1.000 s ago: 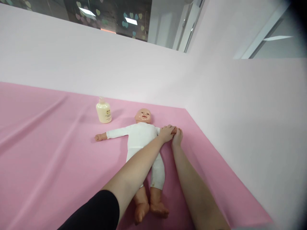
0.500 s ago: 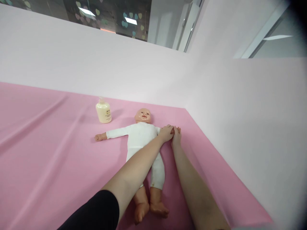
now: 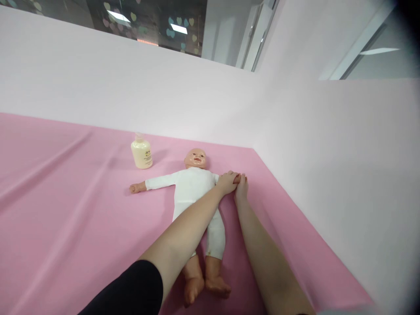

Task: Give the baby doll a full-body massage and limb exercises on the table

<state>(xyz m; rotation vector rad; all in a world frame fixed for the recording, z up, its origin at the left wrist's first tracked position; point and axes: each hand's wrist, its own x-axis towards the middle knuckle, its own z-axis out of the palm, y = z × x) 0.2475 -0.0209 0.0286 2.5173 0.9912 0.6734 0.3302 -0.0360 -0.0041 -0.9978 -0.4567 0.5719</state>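
A baby doll [image 3: 192, 188] in a white bodysuit lies on its back on the pink sheet [image 3: 65, 210], head toward the far wall, one arm stretched out to the left. My left hand [image 3: 227, 182] reaches across the doll's body and closes over its other arm, at the right. My right hand [image 3: 242, 189] sits just beside it, fingers around the doll's hand, which is mostly hidden. My left forearm covers part of the doll's torso and leg.
A cream pump bottle [image 3: 141, 151] stands upright on the sheet, left of the doll's head. Pale pink walls [image 3: 328, 166] close the surface at the back and right, meeting in a corner behind the doll.
Both hands stay on the doll's right-side arm. My right hand has shifted very slightly; the doll and bottle have not moved.
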